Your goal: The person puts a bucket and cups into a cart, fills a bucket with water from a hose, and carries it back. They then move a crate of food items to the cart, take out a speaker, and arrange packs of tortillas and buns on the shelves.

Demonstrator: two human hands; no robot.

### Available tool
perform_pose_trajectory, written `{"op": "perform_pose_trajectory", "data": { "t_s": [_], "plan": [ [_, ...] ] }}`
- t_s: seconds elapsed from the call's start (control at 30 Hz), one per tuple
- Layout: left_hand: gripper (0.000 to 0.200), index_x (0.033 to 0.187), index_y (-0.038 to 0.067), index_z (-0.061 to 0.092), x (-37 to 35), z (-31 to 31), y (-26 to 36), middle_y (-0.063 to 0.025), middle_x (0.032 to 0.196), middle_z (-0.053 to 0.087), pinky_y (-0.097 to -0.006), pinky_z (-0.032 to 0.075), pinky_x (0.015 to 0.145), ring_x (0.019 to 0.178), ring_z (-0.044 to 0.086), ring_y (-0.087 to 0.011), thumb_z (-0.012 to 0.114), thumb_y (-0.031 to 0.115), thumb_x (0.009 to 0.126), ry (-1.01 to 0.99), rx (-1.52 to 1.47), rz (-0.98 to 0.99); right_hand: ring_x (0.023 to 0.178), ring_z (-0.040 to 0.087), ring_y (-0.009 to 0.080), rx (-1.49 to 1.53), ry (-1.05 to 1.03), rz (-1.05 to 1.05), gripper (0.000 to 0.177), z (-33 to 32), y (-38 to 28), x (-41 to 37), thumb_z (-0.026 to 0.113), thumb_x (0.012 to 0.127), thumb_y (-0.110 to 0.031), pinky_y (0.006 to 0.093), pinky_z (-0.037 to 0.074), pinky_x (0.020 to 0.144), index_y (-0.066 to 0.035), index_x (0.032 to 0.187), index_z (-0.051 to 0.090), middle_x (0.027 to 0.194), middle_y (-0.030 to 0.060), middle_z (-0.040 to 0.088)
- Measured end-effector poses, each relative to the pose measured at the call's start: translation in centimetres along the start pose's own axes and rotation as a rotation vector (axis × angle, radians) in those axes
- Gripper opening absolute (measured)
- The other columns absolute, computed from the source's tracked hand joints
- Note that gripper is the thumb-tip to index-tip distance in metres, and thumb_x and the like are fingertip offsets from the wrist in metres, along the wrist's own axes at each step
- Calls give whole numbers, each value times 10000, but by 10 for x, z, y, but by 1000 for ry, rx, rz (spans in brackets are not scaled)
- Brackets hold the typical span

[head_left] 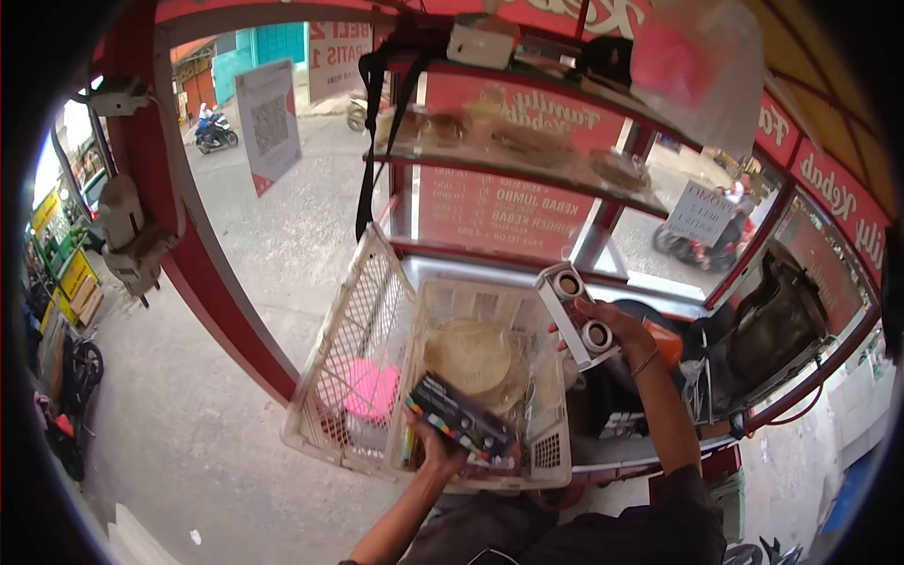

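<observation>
My left hand [435, 450] grips a dark flat box [461, 422] with colourful printing, held over the near rim of a white plastic basket [541, 454]. My right hand [621, 330] holds up a white rectangular pack [576, 311] with two round dark-centred ends facing me, above the basket's right side. Inside the basket lies a stack of round pale flatbreads in clear wrap [468, 356].
A second white lattice basket [350, 330] stands to the left with a pink object [369, 388] in it. Red stall frame and glass shelves [508, 160] rise behind. A dark bag [777, 330] sits at right. Street with motorbikes beyond.
</observation>
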State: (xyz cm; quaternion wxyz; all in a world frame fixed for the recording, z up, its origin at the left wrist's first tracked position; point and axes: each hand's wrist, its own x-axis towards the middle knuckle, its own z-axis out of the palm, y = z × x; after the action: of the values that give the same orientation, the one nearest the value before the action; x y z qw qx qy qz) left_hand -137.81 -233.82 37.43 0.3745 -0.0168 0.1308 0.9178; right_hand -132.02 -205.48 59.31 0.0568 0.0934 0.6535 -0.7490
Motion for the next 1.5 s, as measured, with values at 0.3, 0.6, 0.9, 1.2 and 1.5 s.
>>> {"op": "perform_pose_trajectory", "data": {
  "t_s": [0.3, 0.6, 0.9, 1.2, 1.5],
  "plan": [
    [1091, 1093, 65, 577, 10, -19, -6, -135, 1057, 605, -507, 399, 960, 1020, 557, -314, 420, 951, 477, 18, -111, -218, 846, 615, 151, -1185, 618, -758, 666, 99, -252, 52, 658, 765, -559, 308, 477, 762, -32, 1158, 553, 963, 97, 640],
    [1074, 1177, 117, 533, -10, 7, 7, -82, 1162, 549, -501, 365, 979, 1089, 498, -294, 405, 951, 512, -1, 10, -257, 735, 654, 233, -1763, 1022, -234, 323, 79, -419, 153, 697, 692, -375, 366, 505, 679, -101, 863, 699, 812, 79, 687],
    [1043, 1247, 132, 482, 1, -24, 10, -74, 1217, 519, -485, 342, 1004, 1135, 469, -287, 372, 929, 583, -4, -84, -214, 933, 657, 201, -1553, 1402, -326, 375, 10, -425, 274, 550, 829, -442, 373, 517, 780, -129, 966, 707, 1059, 63, 671],
    [991, 1373, 163, 385, 12, 4, 11, -59, 1342, 462, -479, 289, 1069, 1243, 406, -288, 346, 873, 683, -67, -82, -10, 1036, 599, 292, -1416, 1006, -1718, 507, 56, -312, 172, 641, 828, -382, 383, 486, 866, -33, 1178, 525, 1066, 153, 619],
    [847, 1351, 163, 356, 48, 77, -83, -69, 1275, 479, -413, 441, 941, 1119, 509, -242, 244, 799, 802, -57, 367, 358, 1159, 478, 320, -961, 313, -733, 729, 85, 62, -77, 790, 700, -249, 390, 392, 978, -23, 1287, 420, 1224, 166, 461]
  ]
}}
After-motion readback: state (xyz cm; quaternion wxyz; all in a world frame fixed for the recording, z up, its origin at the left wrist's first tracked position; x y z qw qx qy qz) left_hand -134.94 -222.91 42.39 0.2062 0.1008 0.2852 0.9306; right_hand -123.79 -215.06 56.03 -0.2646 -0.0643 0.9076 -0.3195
